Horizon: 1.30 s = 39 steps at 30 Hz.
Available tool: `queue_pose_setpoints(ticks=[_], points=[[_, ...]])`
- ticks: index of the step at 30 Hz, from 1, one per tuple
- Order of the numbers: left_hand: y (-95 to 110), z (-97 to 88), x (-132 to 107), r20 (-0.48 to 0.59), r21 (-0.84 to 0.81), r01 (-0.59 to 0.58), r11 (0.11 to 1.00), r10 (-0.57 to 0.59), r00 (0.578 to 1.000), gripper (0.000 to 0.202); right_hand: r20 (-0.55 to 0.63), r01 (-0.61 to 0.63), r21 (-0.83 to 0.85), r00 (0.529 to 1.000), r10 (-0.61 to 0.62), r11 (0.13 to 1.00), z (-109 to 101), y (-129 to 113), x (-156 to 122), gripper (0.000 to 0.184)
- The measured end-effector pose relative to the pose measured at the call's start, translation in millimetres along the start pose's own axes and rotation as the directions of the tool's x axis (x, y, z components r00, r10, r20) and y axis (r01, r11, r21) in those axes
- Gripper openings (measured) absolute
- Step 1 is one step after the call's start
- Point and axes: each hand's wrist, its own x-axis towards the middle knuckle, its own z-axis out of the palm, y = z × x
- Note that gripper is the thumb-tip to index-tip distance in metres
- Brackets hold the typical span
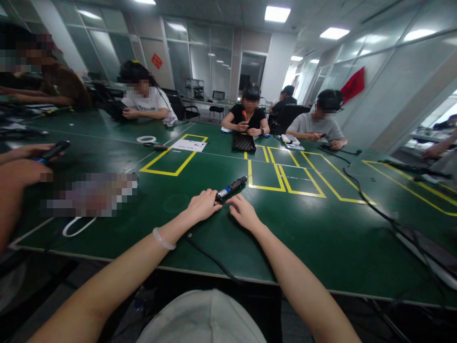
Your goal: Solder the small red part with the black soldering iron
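- Dark cable (214, 261) runs over the near table edge, by the left forearm. If it belongs to the tool (can't tell), an arm catching it could yank things sideways.
- Milky, smooth bracelet (164, 239) on the left wrist; looks hard enough to knock the tabletop.
- Left hand (203, 206) has its fingers wrapped round the back end of the handheld tool (233, 187). Grip's only at the back, so I'd guess the front could swing or roll if it loosens.
- Right hand (246, 212) is just beside the tool, fingers loosely curled, holding nothing I can see. Too close to the front and it might get poked.
- Tool itself: slim black cylinder, blue band, shiny barrel section, low over the glossy green table (303, 247).
- Beyond: flat yellow tape rectangles (267, 188), then a black boxy tray (243, 143).
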Motion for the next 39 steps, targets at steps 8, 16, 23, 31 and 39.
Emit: queue_pose_setpoints(ticks=[8, 16, 23, 31, 39], points=[[-69, 0.9, 8, -0.007, 0.024, 0.237, 0.971, -0.237, 0.971, 0.052, 0.031, -0.021, 0.001, 0.999, 0.021, 1.0, -1, -1, 0, 0.021], [-133, -1.4, 14, -0.041, 0.001, 0.47, 0.883, -0.47, 0.882, 0.061, 0.038, -0.022, -0.013, 0.999, 0.022, 1.0, -1, 3, 1, 0.019], [-137, 0.5, 5, -0.236, 0.13, 0.47, 0.873, -0.433, 0.87, 0.056, 0.045, -0.027, -0.008, 0.999, 0.027, 1.0, -1, 2, 1, 0.018], [-128, -0.7, 2, -0.301, 0.114, 0.361, 0.926, -0.314, 0.9, 0.031, 0.047, -0.028, 0.007, 0.998, 0.028, 1.0, -2, 2, 1, 0.018], [-110, -4.8, 2, -0.347, -0.142, 0.25, 0.958, -0.285, 0.894, 0.035, 0.014, -0.035, 0.167, 0.999, 0.034, 0.985, 5, 6, 4, 0.017]])
